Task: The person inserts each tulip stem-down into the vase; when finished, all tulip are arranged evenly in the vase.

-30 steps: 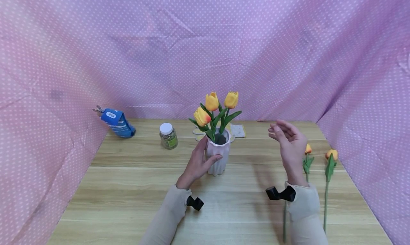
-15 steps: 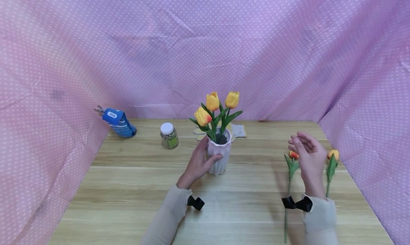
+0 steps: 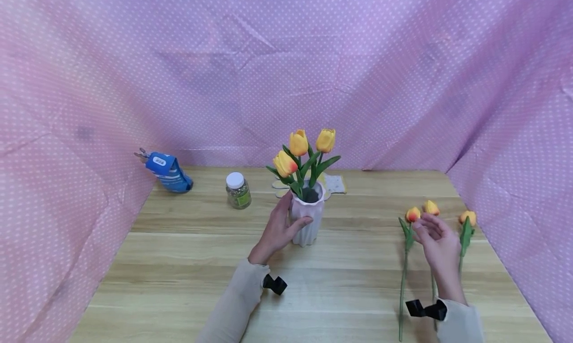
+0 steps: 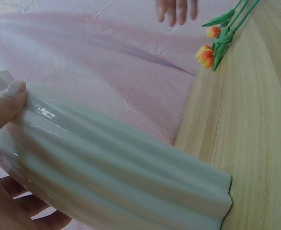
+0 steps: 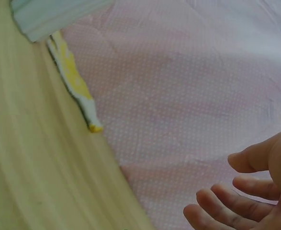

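A white fluted vase (image 3: 309,218) stands upright mid-table and holds three yellow tulips (image 3: 298,143) with green leaves. My left hand (image 3: 274,236) grips its left side near the top; in the left wrist view the thumb lies on the front of the vase (image 4: 111,148) and the fingers wrap behind. Over at the right, three long-stemmed tulips (image 3: 413,215) lie side by side on the table. My right hand (image 3: 440,253) hovers over the middle one, hiding part of its stem. Seen from the right wrist, that hand (image 5: 248,196) has loosely bent fingers and nothing between them.
Behind the vase lies a flat white-and-yellow mat (image 3: 335,183). A lidded jar (image 3: 238,191) stands to its left, and farther left is a blue bag (image 3: 170,172) with a metal clip. Pink dotted cloth (image 3: 250,74) hangs around the wooden table (image 3: 188,273).
My right hand has moved right and toward me, down to the lying tulips, uncovering the left and middle blooms. My left hand has stayed on the vase.
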`<act>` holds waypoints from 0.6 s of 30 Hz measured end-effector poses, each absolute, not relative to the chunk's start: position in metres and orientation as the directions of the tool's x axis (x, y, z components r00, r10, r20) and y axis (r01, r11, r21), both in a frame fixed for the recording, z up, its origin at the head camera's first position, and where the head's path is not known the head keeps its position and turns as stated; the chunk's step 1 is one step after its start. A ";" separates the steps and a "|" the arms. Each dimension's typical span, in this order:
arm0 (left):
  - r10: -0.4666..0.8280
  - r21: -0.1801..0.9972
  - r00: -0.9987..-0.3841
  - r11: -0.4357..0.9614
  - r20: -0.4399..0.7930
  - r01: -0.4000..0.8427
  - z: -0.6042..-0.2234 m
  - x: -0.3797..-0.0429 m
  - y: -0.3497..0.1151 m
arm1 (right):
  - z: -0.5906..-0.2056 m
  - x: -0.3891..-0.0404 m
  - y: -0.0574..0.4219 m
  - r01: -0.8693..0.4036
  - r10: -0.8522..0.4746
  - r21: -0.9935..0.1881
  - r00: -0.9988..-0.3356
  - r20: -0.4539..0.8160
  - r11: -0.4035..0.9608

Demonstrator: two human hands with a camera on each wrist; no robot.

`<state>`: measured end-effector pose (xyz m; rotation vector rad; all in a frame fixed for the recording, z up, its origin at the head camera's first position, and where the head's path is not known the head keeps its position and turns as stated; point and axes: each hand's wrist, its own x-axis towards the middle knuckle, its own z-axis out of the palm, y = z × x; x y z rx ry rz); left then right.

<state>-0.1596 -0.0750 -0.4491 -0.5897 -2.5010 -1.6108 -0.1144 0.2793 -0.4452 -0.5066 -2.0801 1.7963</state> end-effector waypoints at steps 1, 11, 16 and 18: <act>0.262 0.851 -0.919 0.365 0.295 0.378 -0.450 -0.160 -0.075 | -0.449 -0.112 0.281 0.068 0.475 -0.979 -0.879 0.032 0.192; 0.265 0.852 -0.917 0.360 0.297 0.380 -0.450 -0.161 -0.074 | -0.473 -0.099 0.289 0.188 0.436 -0.859 -0.899 0.045 0.476; 0.268 0.850 -0.915 0.358 0.302 0.386 -0.450 -0.160 -0.074 | -0.480 -0.095 0.291 0.272 0.421 -0.783 -0.907 -0.014 0.560; 0.267 0.850 -0.916 0.360 0.301 0.384 -0.450 -0.160 -0.074 | -0.482 -0.094 0.292 0.284 0.410 -0.775 -0.911 -0.035 0.564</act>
